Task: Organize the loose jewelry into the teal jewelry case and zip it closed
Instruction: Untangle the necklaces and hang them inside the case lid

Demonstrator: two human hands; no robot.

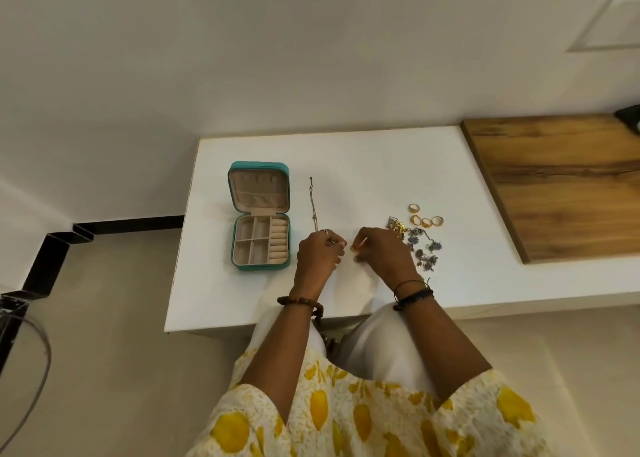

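The teal jewelry case lies open on the white table, its beige compartments bare. A thin chain necklace stretches straight on the table to the case's right. My left hand sits at the chain's near end, fingers pinched on a thin part of it. My right hand pinches a small gold piece just right of my left hand. Several gold rings and a heap of silver and blue earrings lie to the right of my right hand.
A wooden board covers the table's right part. A dark object sits at the far right edge. The wall stands right behind the table. A black frame and a cable are on the floor at left.
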